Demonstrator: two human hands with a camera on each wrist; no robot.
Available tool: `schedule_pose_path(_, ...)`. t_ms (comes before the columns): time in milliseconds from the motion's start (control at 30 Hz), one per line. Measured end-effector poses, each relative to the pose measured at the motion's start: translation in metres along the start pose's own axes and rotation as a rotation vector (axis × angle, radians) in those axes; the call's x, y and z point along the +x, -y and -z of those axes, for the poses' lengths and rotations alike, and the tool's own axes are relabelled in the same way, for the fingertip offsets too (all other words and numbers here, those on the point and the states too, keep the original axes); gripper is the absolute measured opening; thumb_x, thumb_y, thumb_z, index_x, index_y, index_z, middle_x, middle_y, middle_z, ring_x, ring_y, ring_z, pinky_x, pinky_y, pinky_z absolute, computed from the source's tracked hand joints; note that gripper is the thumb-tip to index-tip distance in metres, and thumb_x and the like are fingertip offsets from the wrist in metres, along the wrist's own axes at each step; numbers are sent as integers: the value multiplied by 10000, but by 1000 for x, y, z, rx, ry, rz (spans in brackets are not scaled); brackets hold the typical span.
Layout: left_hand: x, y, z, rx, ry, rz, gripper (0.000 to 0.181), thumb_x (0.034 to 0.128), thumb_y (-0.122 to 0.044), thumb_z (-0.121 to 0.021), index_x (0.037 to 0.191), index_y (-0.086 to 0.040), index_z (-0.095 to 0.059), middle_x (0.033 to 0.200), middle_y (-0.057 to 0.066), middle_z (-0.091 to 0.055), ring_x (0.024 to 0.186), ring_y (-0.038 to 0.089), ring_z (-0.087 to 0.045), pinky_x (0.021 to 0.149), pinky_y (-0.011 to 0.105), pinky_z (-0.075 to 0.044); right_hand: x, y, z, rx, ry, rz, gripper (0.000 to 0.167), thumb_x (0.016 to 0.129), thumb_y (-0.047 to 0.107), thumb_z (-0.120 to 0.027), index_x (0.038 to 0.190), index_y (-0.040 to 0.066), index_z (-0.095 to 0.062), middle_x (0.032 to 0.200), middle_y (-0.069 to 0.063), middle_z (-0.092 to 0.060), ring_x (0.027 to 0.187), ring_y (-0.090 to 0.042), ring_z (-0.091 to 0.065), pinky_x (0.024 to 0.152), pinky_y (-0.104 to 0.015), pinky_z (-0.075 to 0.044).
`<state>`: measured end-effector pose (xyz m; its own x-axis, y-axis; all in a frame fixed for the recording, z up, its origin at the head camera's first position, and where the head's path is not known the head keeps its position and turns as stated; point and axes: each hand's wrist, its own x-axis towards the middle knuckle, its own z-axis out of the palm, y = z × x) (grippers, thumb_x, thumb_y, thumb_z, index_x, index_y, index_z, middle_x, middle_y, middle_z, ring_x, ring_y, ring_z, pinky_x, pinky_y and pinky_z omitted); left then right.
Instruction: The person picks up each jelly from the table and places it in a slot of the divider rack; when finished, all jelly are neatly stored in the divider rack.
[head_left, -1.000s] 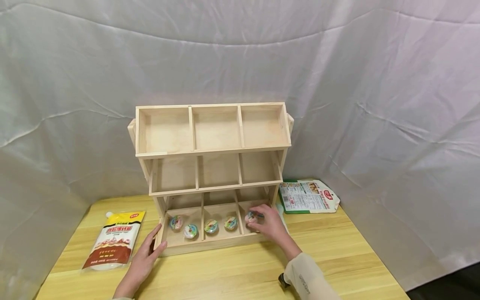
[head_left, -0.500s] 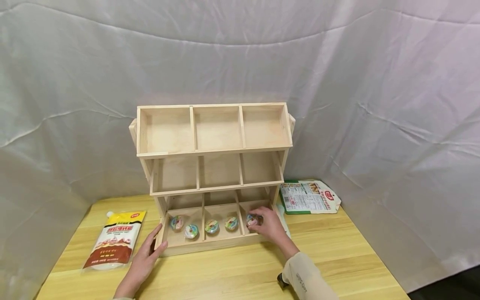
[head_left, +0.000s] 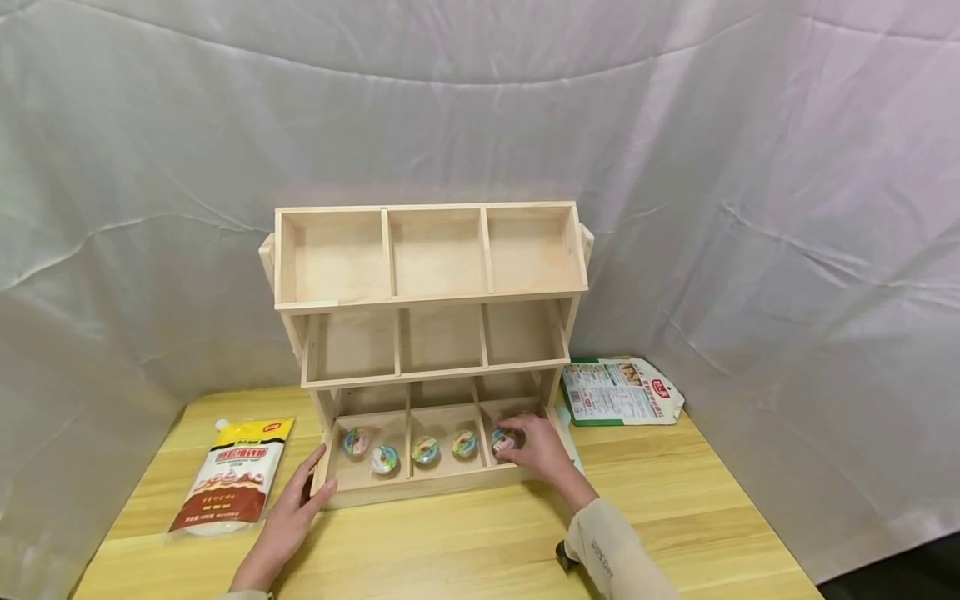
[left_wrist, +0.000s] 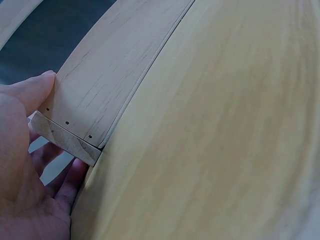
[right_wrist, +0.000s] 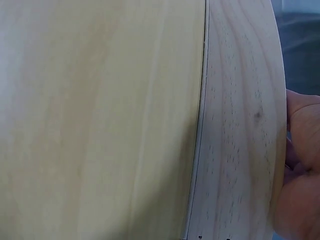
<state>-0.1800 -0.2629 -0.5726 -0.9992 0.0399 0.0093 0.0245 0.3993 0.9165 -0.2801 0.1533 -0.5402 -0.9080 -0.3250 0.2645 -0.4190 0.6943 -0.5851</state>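
A pale wooden three-tier display rack (head_left: 431, 302) stands on the table, each tier split into three compartments. My left hand (head_left: 291, 508) holds the bottom tray's front left corner; in the left wrist view its thumb (left_wrist: 41, 90) lies against the front board and the other fingers are beside the side panel. In the bottom right compartment my right hand (head_left: 542, 450) pinches a small jelly cup (head_left: 502, 442) with a printed lid, partly hidden by the fingers. Two jelly cups (head_left: 385, 459) sit in the left compartment and two jelly cups (head_left: 425, 451) in the middle one.
A yellow, white and brown spouted pouch (head_left: 234, 477) lies left of the rack. To the right is a flat white and green packet (head_left: 622, 392). Wood-grain table (head_left: 420, 554) runs in front; grey fabric (head_left: 450, 125) hangs behind and at both sides.
The jelly cup in my right hand has shifted down slightly and turned within the right compartment. My left hand stays at the rack's corner.
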Motion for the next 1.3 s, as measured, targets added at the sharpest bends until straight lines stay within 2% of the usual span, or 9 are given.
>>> schedule_pose_path(367,-1,-1,0,20,-2,17,715,1093,-329,-539,1672,-138,-166,1711,276,-92,1536,550,-159,1199,580,-217,2,1,0,3,50,7,467,751,173,-936,1165,30,-774,1197,-146,-763,1242,-449,-636,1124,-612,-458)
schedule_pose_path(767,-1,-1,0,9,-8,-6,710,1094,-309,-540,1669,-114,-172,1708,280,-98,1520,579,-165,1194,586,-230,4,1,1,-10,73,30,437,757,181,-933,1149,53,-787,1184,-129,-770,1168,-395,-681,1068,-591,-505)
schedule_pose_path(1300,0,0,0,26,-7,3,721,1093,-327,-539,1669,-109,-165,1705,284,-109,1514,581,-183,1196,589,-260,2,-1,3,12,51,30,476,747,235,-943,1167,77,-785,1204,-92,-766,1189,-368,-665,1080,-569,-505)
